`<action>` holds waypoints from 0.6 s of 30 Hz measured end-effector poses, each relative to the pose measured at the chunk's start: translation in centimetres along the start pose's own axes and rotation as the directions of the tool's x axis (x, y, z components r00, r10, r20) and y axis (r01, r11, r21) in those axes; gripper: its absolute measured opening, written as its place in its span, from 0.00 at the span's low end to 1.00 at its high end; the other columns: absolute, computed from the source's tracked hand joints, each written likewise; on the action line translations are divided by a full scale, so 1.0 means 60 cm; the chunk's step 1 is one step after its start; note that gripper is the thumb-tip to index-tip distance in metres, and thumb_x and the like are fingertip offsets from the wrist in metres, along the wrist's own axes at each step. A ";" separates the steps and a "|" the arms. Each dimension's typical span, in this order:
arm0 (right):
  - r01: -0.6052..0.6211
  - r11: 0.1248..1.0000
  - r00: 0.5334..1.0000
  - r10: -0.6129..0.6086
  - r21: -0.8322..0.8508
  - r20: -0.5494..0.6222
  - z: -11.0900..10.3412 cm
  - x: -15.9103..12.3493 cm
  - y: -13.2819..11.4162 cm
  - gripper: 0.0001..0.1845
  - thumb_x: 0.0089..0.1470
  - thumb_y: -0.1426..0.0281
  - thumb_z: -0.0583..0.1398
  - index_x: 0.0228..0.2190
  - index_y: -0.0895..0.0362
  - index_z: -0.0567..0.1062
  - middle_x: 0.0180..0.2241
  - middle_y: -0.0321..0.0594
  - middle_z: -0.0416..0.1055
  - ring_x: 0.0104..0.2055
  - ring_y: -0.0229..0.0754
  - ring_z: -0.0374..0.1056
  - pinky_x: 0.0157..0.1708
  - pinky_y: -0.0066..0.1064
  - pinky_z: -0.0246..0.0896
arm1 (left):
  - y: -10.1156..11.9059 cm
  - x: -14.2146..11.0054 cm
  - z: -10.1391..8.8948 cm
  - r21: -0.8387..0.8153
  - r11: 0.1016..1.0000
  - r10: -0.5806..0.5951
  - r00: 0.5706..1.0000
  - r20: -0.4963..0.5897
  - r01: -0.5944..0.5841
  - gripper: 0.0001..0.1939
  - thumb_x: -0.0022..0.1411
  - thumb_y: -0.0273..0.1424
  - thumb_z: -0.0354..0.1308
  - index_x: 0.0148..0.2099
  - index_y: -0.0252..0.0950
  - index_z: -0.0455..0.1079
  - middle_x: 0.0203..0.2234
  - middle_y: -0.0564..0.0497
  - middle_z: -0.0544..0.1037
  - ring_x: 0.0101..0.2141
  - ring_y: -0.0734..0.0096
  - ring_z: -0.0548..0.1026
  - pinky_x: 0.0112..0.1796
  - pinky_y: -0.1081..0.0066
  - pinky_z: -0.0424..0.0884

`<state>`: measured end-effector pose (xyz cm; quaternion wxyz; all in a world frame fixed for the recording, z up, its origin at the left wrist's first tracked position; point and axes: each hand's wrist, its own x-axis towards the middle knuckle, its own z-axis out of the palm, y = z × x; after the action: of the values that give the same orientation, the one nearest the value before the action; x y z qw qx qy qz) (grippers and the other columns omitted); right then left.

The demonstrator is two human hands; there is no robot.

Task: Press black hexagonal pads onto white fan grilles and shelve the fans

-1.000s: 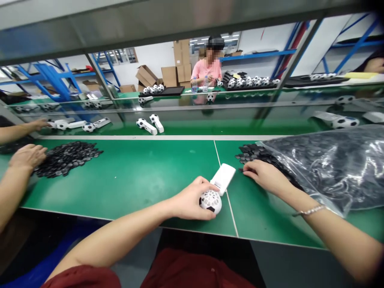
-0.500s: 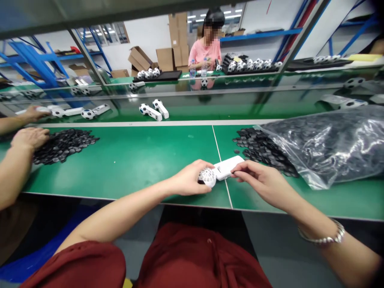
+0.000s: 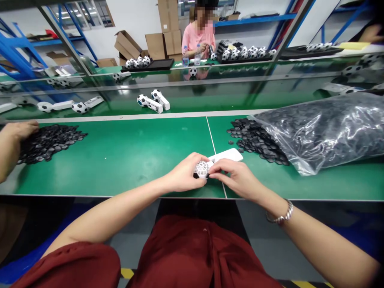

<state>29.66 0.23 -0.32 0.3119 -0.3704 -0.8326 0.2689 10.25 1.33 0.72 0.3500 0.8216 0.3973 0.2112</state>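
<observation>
My left hand (image 3: 185,175) is closed around the ball-shaped head of a white device (image 3: 201,168). The head has an open lattice with a black patch low on its side, and a flat white handle (image 3: 230,154) reaches right from it over the green table. My right hand (image 3: 237,177) has thumb and forefinger pinched together against the right side of the ball. A small dark piece shows at those fingertips, mostly hidden. Beyond my right hand lies a heap of flat black pieces (image 3: 259,140).
A clear plastic bag (image 3: 336,132) full of black pieces lies at the right. A co-worker's hand (image 3: 25,130) touches another black heap (image 3: 52,144) at the left. Finished-looking football-patterned devices (image 3: 154,102) rest behind the pale strip. Another person (image 3: 198,38) sits across.
My right hand has moved left from beside the handle to the ball, its fingertips now against it. The whole view has shifted slightly. One of the co-worker's hands has left the view.
</observation>
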 end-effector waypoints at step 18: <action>0.049 0.985 0.999 -0.049 -0.163 0.005 0.015 -0.011 0.034 0.09 0.56 0.63 0.55 0.28 0.52 0.70 0.29 0.37 0.69 0.33 0.40 0.67 0.31 0.31 0.64 | -0.014 0.004 0.016 0.033 0.998 0.054 0.994 -0.099 -0.051 0.25 0.42 0.28 0.62 0.46 0.34 0.65 0.41 0.45 0.68 0.43 0.60 0.67 0.46 0.64 0.66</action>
<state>30.27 0.70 -2.50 0.2865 -0.3738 -0.8610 0.1922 10.57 1.52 -0.52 0.3117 0.8255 0.3954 0.2551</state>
